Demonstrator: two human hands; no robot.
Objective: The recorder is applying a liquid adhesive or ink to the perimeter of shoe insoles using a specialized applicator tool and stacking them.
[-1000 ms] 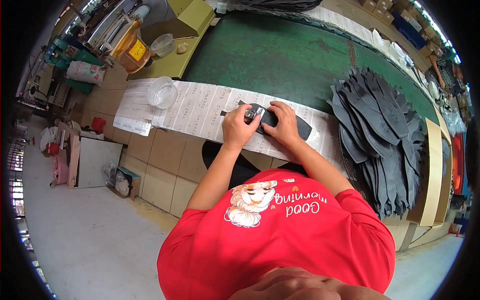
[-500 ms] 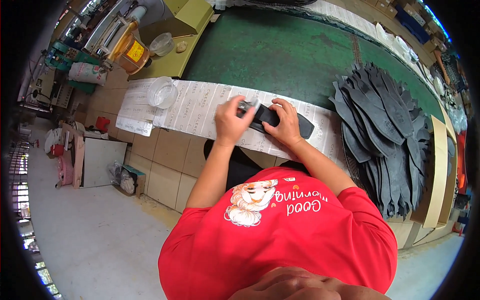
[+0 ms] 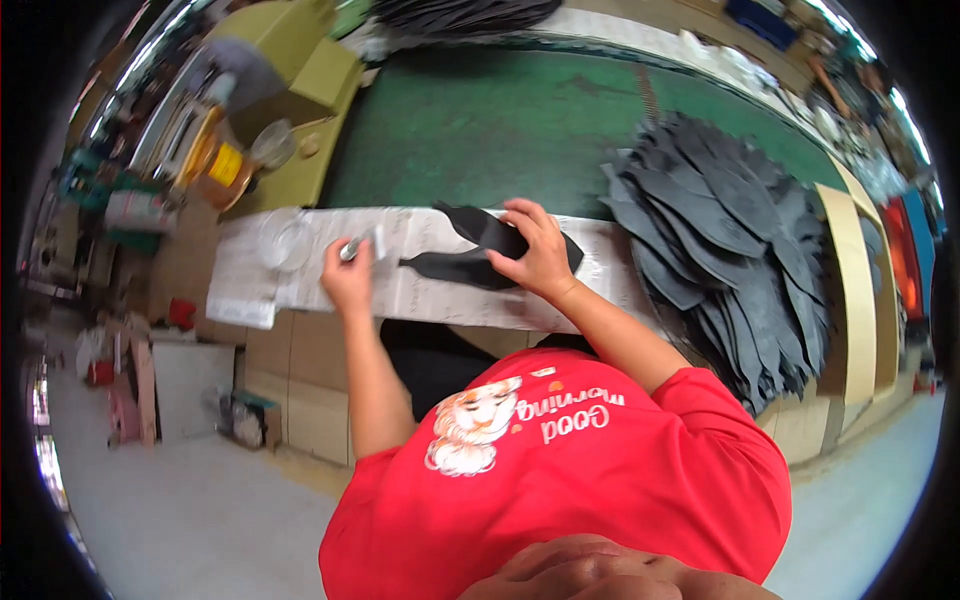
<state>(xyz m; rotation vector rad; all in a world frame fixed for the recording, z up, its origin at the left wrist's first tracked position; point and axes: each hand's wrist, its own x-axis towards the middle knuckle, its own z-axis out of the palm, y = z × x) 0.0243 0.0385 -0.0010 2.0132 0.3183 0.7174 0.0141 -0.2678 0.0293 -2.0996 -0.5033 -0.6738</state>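
In my left hand (image 3: 347, 285), closed fingers hold a small grey brush-like tool (image 3: 351, 248) with a pale end, raised over the paper-covered strip. Blur hides its exact kind. My right hand (image 3: 540, 255) spans a flat black shoe-upper piece (image 3: 455, 268), thumb on the near side and fingers on the far side, gripping it against the strip. Two narrow tapering tails of the piece point left; its broad rounded end is on the right, partly under the hand. A clear plastic tub (image 3: 286, 242) stands left of my left hand.
Behind the white paper strip (image 3: 395, 225) stretches a green belt (image 3: 470, 125). A large heap of black cut pieces (image 3: 715, 240) lies at right, beside a cardboard box (image 3: 850, 290). At left are an olive machine (image 3: 335, 75) and an amber container (image 3: 220, 180).
My left hand has moved left, away from the black piece, with the tool still in it. My right hand stays on the piece, whose two tails now show. The view has shifted.
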